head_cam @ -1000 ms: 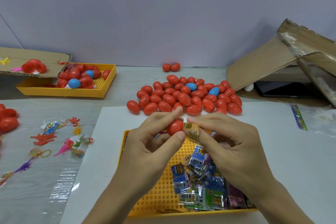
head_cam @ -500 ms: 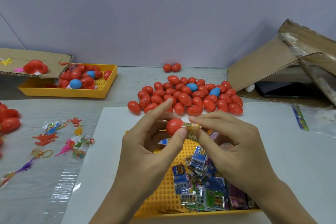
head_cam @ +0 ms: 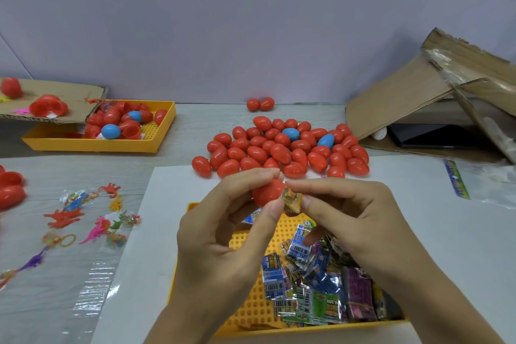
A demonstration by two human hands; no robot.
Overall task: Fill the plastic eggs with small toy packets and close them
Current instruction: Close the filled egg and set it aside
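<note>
A small toy-packing bench, by the look of it.
Heaped plastic eggs (head_cam: 282, 148), yellow sorting trays (head_cam: 156, 145), torn cardboard (head_cam: 402, 100) and loose toy packets (head_cam: 315, 296) crowd a table against a bare wall.

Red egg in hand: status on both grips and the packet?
Left hand grips red egg. Right hand pinches the orange toy packet at the egg's opening, not yet inside. Nothing in the way; spare packets lie in the yellow tray below.

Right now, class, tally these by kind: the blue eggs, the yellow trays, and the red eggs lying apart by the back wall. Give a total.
Blue eggs: 4 (one in the far tray partly hidden)
Yellow trays: 2
Red eggs apart by the wall: 2
Total: 8
</note>
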